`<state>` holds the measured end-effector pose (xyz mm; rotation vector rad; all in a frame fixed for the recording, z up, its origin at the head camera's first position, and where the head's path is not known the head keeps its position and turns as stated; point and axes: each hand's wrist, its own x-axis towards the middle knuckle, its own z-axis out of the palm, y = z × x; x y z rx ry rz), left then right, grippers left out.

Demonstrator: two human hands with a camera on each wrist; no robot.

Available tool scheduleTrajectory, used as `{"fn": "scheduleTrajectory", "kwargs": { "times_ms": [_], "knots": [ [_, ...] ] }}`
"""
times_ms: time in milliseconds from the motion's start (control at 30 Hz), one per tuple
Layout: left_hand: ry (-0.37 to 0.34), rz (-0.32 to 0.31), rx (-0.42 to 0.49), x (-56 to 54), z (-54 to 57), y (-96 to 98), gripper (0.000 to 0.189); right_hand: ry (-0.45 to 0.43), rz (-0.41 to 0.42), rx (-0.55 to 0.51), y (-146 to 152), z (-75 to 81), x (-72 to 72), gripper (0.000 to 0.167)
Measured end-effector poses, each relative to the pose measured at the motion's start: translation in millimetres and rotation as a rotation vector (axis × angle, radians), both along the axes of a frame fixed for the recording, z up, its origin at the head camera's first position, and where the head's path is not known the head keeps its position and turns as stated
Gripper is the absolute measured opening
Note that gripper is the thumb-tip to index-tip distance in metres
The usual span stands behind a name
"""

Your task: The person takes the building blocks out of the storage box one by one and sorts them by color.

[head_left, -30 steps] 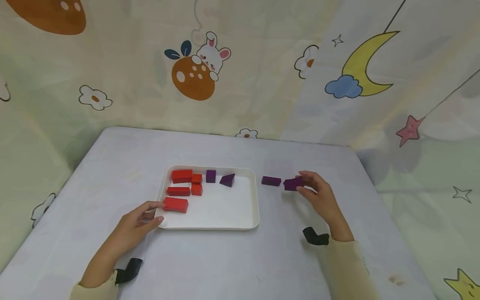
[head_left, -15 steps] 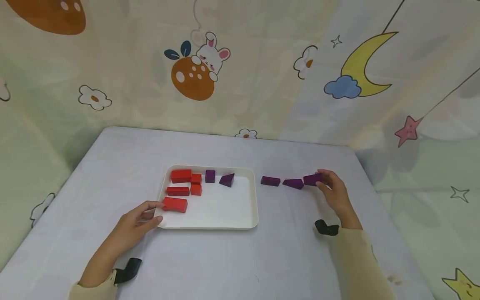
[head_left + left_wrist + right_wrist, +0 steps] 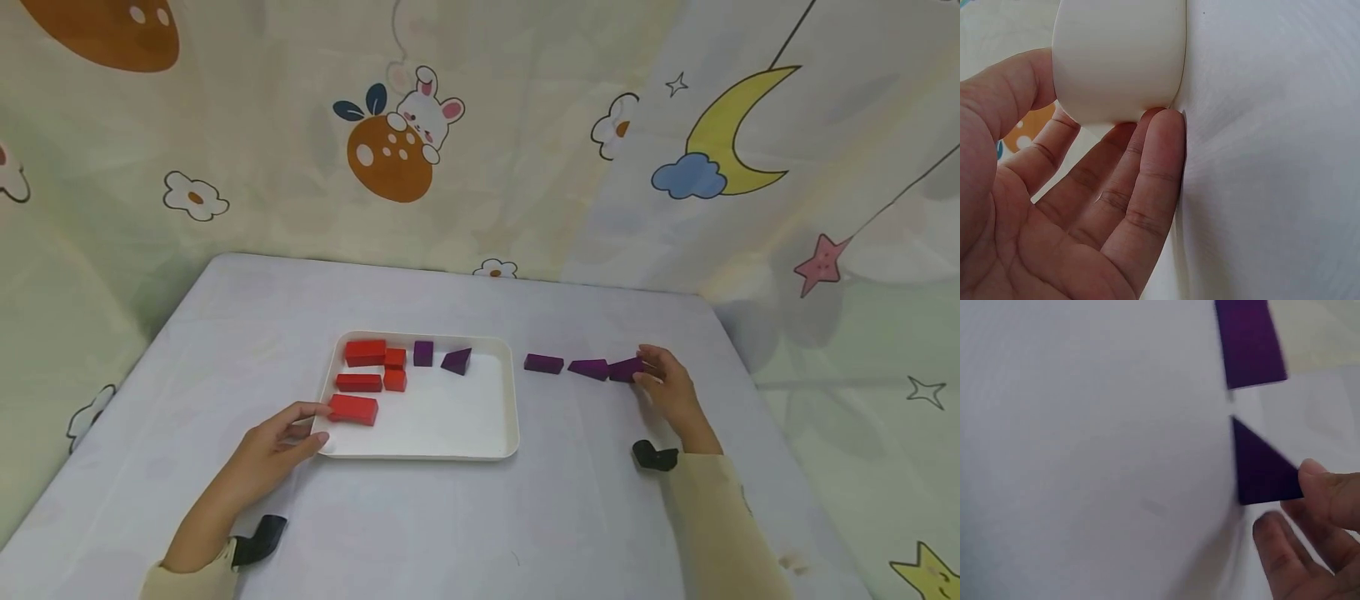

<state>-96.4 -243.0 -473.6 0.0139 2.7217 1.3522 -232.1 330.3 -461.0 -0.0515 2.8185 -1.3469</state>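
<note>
My left hand [image 3: 270,446] holds the white tray [image 3: 442,429] at its near left corner; the left wrist view has the thumb on one side of the corner wall [image 3: 1119,69] and fingers at the other. Between thumb and fingers, my right hand [image 3: 671,400] pinches a purple triangular block [image 3: 1263,472] low over the table, right of the tray. Its pointed end is close to a tapered purple block [image 3: 588,368]. Left of that lies a purple bar-shaped block [image 3: 543,363]. Inside the tray are a purple square-faced block [image 3: 423,353] and a purple wedge-like block [image 3: 457,361].
Several red blocks fill the tray's left part, among them a large one [image 3: 365,353] at the back and another [image 3: 354,409] near my left fingers. The white-covered table [image 3: 450,525] meets a patterned cloth backdrop [image 3: 525,167] behind.
My right hand has moved right, past the tapered block, carrying the triangular block, then lowered it slightly at the row's right end. The left hand stays at the tray.
</note>
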Motion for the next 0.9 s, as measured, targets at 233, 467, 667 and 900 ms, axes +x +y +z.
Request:
{"fn": "scheduleTrajectory", "kwargs": {
  "times_ms": [233, 467, 667, 900],
  "knots": [
    [-0.025, 0.011, -0.006, 0.5, 1.3, 0.5, 0.045, 0.056, -0.027, 0.026, -26, 33.5, 7.1, 0.050],
    [-0.017, -0.006, -0.007, -1.6, 0.4, -1.0, 0.044, 0.104, 0.024, -0.022, -82, 51.1, 12.0, 0.043],
    [-0.008, -0.005, -0.006, -1.7, 0.4, -1.0, 0.044, 0.103, 0.100, -0.144, -134, 38.3, 5.6, 0.037],
    [-0.022, 0.003, -0.008, -0.6, 1.2, 0.5, 0.046, 0.046, 0.142, -0.232, -185, 26.4, 0.1, 0.040]
  ]
}}
